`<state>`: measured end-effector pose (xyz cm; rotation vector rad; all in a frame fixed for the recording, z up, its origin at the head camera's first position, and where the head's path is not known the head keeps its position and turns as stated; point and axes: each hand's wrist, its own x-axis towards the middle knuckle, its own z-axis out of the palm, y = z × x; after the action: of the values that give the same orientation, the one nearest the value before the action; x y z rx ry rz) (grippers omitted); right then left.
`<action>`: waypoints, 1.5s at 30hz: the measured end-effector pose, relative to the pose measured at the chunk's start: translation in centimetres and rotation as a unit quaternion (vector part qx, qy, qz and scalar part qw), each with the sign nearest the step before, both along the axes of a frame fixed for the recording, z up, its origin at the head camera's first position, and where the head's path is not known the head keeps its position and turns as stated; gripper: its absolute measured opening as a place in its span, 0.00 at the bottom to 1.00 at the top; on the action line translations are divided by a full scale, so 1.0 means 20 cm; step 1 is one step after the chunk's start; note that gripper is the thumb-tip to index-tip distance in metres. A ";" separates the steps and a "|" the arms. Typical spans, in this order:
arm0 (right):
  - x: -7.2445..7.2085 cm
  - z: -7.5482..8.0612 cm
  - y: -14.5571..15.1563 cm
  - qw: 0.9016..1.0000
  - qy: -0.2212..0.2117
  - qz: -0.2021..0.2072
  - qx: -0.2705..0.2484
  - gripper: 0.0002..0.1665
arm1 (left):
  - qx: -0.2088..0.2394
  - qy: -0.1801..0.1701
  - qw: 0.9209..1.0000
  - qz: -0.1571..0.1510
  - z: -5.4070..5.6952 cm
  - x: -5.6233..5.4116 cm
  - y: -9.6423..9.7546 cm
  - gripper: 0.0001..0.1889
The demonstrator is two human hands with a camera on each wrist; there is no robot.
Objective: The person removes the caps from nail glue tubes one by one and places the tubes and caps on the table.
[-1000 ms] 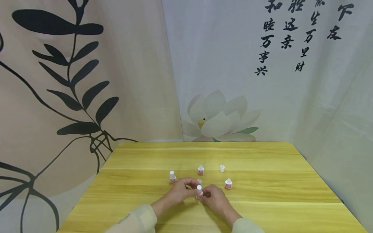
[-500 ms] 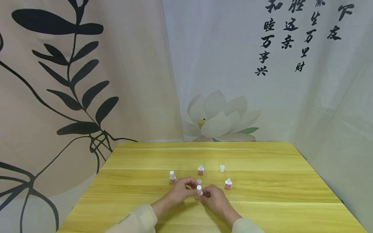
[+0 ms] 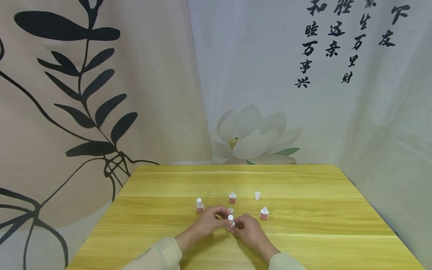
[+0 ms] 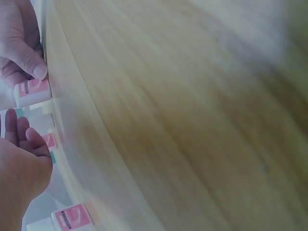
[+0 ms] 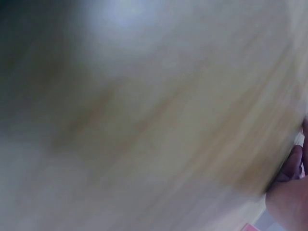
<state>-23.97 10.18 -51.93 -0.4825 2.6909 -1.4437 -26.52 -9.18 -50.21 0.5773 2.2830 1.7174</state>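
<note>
A small white bottle with a red-and-white label point(image 3: 231, 226) stands upright between the two hands, a white cap point(image 3: 231, 217) on its top. My left hand point(image 3: 212, 221) has thumb and forefinger at the cap from the left, pinching it. From the right, my right hand point(image 3: 250, 229) pinches the lower body of the bottle. In the left wrist view, the right thumb point(image 4: 33, 65) presses on the label end, and the left hand point(image 4: 24, 168) appears with curled fingers. The right wrist view catches only part of a hand point(image 5: 288, 192) at its edge.
Just behind the hands stands a loose white cap point(image 3: 231, 210). Similar bottles stand around: a tall-capped one point(image 3: 200, 205) at left, one point(image 3: 233, 197) farther back, and another point(image 3: 264, 213) at right. A second loose cap point(image 3: 257, 195) is at the back right of the wooden table point(image 3: 303, 243).
</note>
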 end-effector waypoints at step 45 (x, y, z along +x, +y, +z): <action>-0.01 -0.01 0.00 1.000 0.000 0.005 -0.001 0.06 | -0.006 -0.017 1.000 0.000 0.00 -0.01 0.00 0.12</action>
<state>-24.18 10.27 -52.13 -0.4952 2.6840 -1.4441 -26.66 -9.22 -50.14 0.5416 2.2682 1.6992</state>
